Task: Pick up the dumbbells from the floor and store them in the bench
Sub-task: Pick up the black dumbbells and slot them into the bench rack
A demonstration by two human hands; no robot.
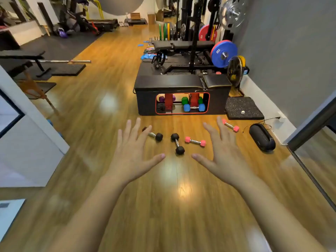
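Observation:
Several small dumbbells lie on the wooden floor in front of a black storage bench [181, 82]. One black dumbbell [156, 136] is partly behind my left fingers; another black dumbbell [177, 143] lies in the middle. A pink dumbbell [195, 141] rests beside it, and a second pink dumbbell [231, 126] lies just past my right fingertips. My left hand [133, 151] and my right hand [221, 151] hover palm down, fingers spread, holding nothing. The bench's red-rimmed opening [182, 103] shows blue, green and purple dumbbells stored inside.
A black speaker [262, 137] with a cable lies on the floor at right, behind it a rubber mat [243, 108]. Weight plates [224, 53] and a rack stand behind the bench. A barbell [61, 61] and another bench are at far left. A white wall corner [34, 128] juts in.

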